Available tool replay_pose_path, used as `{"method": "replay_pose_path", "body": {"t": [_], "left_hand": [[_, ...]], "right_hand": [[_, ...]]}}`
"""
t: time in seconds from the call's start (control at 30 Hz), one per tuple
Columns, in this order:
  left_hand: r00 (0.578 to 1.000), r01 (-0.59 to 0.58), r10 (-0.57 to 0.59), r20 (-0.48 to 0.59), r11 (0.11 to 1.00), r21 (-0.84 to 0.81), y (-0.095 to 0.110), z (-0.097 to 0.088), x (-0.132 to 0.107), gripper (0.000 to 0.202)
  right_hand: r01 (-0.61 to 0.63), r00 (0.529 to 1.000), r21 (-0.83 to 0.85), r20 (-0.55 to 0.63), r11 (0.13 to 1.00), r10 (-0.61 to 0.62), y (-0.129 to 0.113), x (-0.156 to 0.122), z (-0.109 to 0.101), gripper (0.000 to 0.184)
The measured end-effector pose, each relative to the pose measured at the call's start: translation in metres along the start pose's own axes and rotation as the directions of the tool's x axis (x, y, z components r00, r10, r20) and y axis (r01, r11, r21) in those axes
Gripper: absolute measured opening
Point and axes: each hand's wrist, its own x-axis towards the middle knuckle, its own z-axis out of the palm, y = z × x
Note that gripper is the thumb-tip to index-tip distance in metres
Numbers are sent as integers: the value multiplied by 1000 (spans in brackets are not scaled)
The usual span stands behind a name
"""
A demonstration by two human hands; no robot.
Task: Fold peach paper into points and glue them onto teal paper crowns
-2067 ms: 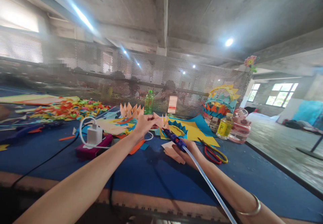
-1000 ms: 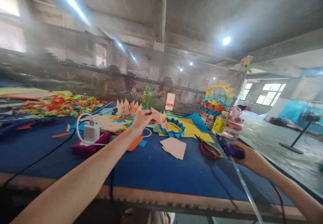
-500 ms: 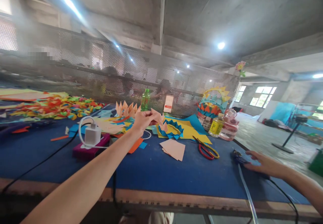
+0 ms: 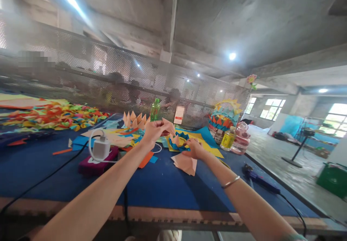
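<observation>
My left hand [image 4: 154,132] pinches a peach folded paper point [image 4: 168,126] between thumb and fingertips, above the cloth-covered table. Just below it, another peach paper point [image 4: 176,139] shows in front of a blue zigzag paper ring [image 4: 182,136]. My right hand [image 4: 195,149] is at the ring's right side, thumb and fingers curved and a little apart; whether they touch the ring is unclear. Beneath its thumb lies a small stack of peach paper sheets [image 4: 185,165]. A dark blue glue gun [image 4: 261,182] rests on the table to the right.
Peach paper cones [image 4: 135,120] and a green bottle [image 4: 155,109] stand behind my left hand. Left are a white charger [image 4: 101,148] on a purple box and a heap of paper pieces [image 4: 59,116]. A yellow-labelled bottle [image 4: 228,139] and pink jug [image 4: 240,140] stand right.
My right hand has let go of the glue gun and moved left to the blue ring. My left hand still pinches the peach paper. The view has shifted slightly right.
</observation>
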Motion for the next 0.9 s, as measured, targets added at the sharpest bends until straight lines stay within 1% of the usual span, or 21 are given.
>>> {"method": "replay_pose_path", "body": {"t": [0.1, 0.17, 0.2, 0.27, 0.33, 0.43, 0.47, 0.53, 0.6, 0.63, 0.67, 0.73, 0.77, 0.83, 0.9], "left_hand": [[1000, -14, 14, 2, 999, -29, 3, -1, 0, 18], [1000, -31, 31, -1, 998, -59, 7, -1, -1, 17], [999, -44, 44, -6, 996, -77, 9, -1, -2, 16], [997, -76, 74, -19, 990, -119, 15, -1, -5, 14], [994, -107, 103, -36, 981, -161, 22, -1, -10, 13], [990, -142, 133, -55, 969, -204, 33, -3, -27, 15], [988, -153, 144, -57, 965, -211, 37, -4, -36, 17], [984, -179, 171, -53, 961, -209, 43, -5, -61, 18], [981, -192, 190, -32, 963, -188, 47, -6, -91, 18], [972, -233, 231, -30, 958, -170, 47, -6, -107, 17], [969, -246, 245, -23, 958, -148, 47, -5, -123, 18], [975, -218, 220, 18, 972, -92, 46, -3, -151, 20], [978, -206, 208, 22, 976, -64, 44, -2, -163, 19], [977, -203, 203, 60, 979, 1, 43, 1, -181, 17], [977, -203, 197, 77, 975, 84, 42, 4, -195, 15]], "right_hand": [[-11, 999, -44, -52, 999, 9, -10, 0, -4, 32], [-22, 993, -64, -121, 998, 14, -15, -9, -14, 25], [-25, 988, -72, -155, 997, 14, -19, -17, -20, 19], [-17, 978, -85, -211, 996, -2, -28, -39, -32, 12], [-1, 970, -99, -243, 995, -24, -39, -69, -41, 12], [-2, 960, -108, -277, 994, -29, -57, -123, -41, 20], [-15, 954, -111, -298, 994, -19, -63, -142, -37, 21], [-1, 915, -125, -399, 992, -50, -75, -177, -26, 22], [20, 876, -72, -479, 997, -52, -87, -207, -14, 23], [33, 860, -31, -509, 999, -44, -92, -218, -10, 24], [48, 852, 17, -523, 999, -32, -98, -227, -6, 25], [69, 847, 99, -532, 993, -6, -106, -239, -2, 25], [70, 847, 132, -532, 989, 11, -109, -242, 0, 25], [65, 841, 179, -540, 982, 43, -114, -246, 3, 25], [67, 827, 211, -558, 975, 64, -116, -247, 7, 26]]}}
